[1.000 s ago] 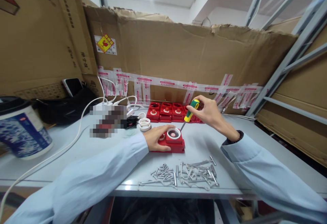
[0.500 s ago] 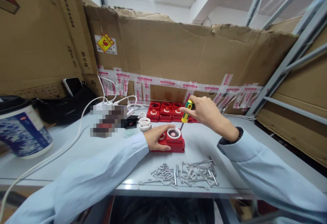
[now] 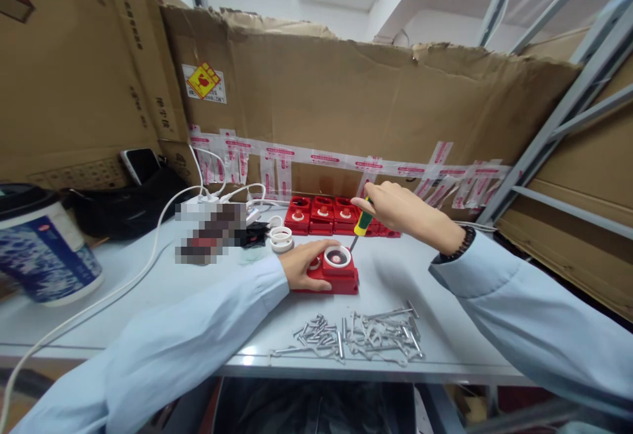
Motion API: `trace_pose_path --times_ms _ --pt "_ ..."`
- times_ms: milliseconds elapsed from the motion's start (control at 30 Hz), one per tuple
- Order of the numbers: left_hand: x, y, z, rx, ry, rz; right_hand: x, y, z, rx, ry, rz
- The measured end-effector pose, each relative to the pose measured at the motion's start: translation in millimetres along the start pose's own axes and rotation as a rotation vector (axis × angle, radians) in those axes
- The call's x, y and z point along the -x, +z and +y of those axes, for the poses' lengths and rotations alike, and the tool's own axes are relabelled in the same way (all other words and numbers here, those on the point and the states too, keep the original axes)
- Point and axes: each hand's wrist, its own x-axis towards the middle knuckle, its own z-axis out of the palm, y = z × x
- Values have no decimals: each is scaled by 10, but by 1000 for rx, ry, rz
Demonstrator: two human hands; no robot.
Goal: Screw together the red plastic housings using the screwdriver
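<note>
Pins the red unit flat on the bench, front and middle, with the left hand, grip closed over its left end. Works a screwdriver with the right hand, grip wrapped tight round the yellow-green handle, tip down at the unit's back right corner, just beside its white ring. Looks partway through, judging by the layout: a row of like red pieces lined up against the cardboard, seemingly finished, yet a heap of screws loose near the front edge and spare rings stacked at the left. Cannot make out any screw under the tip, nor how far seated. Hides most of the handle under the fingers, blurs a patch left of the spare rings, and crops the tub at the frame edge.
</note>
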Motion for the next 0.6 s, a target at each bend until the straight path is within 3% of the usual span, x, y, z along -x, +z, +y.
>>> trace_pose_path --times_ms 167,267,400,533,600 --pt "1 8 -10 -4 1 3 14 -74 57 -313 -356 -88" --pt "-2 12 -18 -11 9 1 37 -106 11 -300 -283 -141" --pt "-1 10 -22 -26 -4 -1 15 -85 -62 -167 -80 -63" --pt "2 6 -20 -30 8 -9 10 -122 -44 -313 -181 -191" --pt "2 4 -15 -31 1 -8 24 -132 -32 -298 -152 -212"
